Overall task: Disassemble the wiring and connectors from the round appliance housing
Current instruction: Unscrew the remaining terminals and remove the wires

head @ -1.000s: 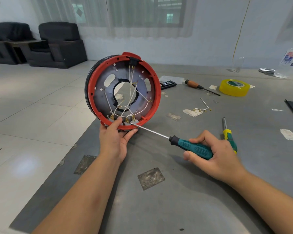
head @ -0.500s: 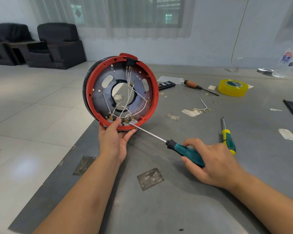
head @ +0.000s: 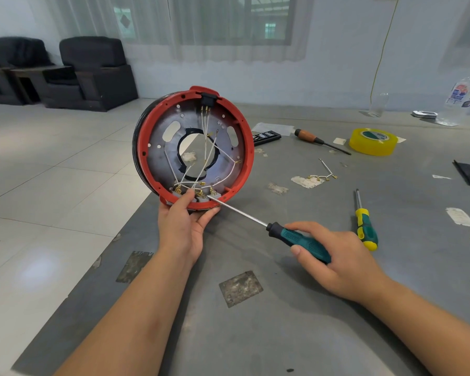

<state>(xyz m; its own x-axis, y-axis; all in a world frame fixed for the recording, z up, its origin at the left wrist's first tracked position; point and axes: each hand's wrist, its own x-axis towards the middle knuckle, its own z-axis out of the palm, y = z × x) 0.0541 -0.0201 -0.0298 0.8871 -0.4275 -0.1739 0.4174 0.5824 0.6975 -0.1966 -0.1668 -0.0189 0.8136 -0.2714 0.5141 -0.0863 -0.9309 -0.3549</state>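
The round housing [head: 158, 156] has a red rim and a grey metal plate with a central hole, and stands on edge facing me. White wires [head: 206, 147] run from a black socket [head: 208, 99] at its top to brass connectors [head: 201, 191] along the bottom. My left hand [head: 183, 226] grips the lower rim, thumb inside by the connectors. My right hand [head: 337, 260] holds a teal-handled screwdriver [head: 299, 241], its tip at the bottom connectors.
On the grey table [head: 255, 335] lie a yellow-green screwdriver [head: 365, 226], a wooden-handled screwdriver [head: 316, 139], a yellow tape roll [head: 372, 141], loose removed wires [head: 322, 176] and a black bit case [head: 265, 137]. A plastic bottle [head: 463, 100] stands far right. The table's edge runs left of my arm.
The housing has tilted slightly and drifted a little left in view. The screwdriver stays at the bottom connectors, and my right hand has shifted slightly along with it.
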